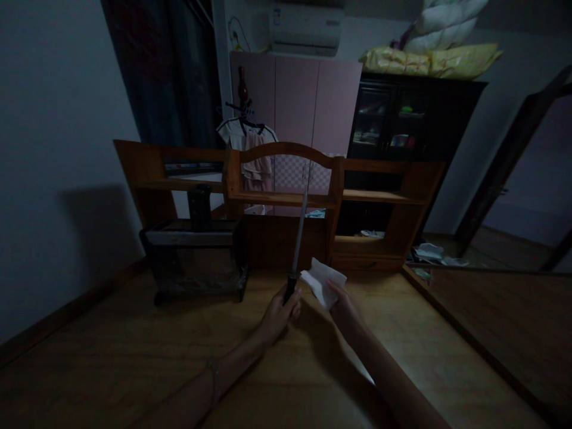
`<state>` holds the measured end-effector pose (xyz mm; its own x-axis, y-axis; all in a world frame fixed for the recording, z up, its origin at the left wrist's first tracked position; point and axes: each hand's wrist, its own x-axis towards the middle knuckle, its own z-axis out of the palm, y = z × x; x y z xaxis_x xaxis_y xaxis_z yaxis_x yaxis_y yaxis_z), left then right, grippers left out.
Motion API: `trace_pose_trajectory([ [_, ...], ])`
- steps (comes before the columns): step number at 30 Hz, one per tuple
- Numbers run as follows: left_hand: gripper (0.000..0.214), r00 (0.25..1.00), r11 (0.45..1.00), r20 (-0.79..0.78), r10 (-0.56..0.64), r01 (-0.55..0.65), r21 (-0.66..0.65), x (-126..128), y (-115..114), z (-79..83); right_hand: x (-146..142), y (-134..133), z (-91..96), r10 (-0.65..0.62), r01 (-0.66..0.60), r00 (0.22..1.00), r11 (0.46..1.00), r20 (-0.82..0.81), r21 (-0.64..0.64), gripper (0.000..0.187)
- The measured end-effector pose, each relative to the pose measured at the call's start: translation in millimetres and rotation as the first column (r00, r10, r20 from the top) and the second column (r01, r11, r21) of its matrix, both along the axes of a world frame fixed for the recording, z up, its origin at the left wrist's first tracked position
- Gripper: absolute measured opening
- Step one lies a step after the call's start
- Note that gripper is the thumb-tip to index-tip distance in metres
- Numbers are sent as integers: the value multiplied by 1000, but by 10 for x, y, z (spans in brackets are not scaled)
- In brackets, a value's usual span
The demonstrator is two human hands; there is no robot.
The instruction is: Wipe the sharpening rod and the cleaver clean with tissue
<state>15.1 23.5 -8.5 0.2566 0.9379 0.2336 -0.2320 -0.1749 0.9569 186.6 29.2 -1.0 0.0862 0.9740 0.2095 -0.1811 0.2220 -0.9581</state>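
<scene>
My left hand (279, 314) is closed round the black handle of what looks like a sharpening steel (299, 235), a long slim grey rod. The rod points up and away from me, tilted slightly right. To its right, my right hand (342, 302) grips a folded white tissue (324, 280) between thumb and fingers. The tissue's left corner comes close to the base of the rod; I cannot tell whether they touch. Both hands are held above the wooden table (268, 381).
A dark box with a silver band (192, 256) stands at the left, with a black upright holder (199, 207) on top. Across the back runs a wooden shelf unit (286, 149). Behind it are a pink wardrobe (297, 101) and a black cabinet (438, 119). The room is dim.
</scene>
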Motion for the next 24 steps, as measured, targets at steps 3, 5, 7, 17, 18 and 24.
trace_pose_trajectory([
  [3, 36, 998, 999, 56, -24, 25, -22, 14, -3, -2, 50, -6, 2, -98, 96, 992, 995, 83, 23, 43],
  [5, 39, 996, 997, 76, -48, 52, -50, 23, -22, 0, 61, -39, 29, -127, 123, 986, 992, 112, 37, 46],
  [7, 41, 990, 989, 99, -103, 113, -97, 34, -55, -4, 33, -80, 60, -96, 97, 991, 995, 91, -3, 49],
  [17, 49, 988, 985, 21, -155, 156, -69, 39, -114, -76, -294, -213, 143, 349, -354, 923, 935, -161, -6, 35],
  [18, 49, 986, 984, 14, -163, 164, -64, 28, -104, -80, -290, -200, 151, 349, -355, 916, 935, -199, 1, 35],
  [24, 35, 953, 943, -49, -298, 285, -172, -30, -119, -109, -168, -193, 210, 348, -345, 922, 937, -168, 45, 45],
])
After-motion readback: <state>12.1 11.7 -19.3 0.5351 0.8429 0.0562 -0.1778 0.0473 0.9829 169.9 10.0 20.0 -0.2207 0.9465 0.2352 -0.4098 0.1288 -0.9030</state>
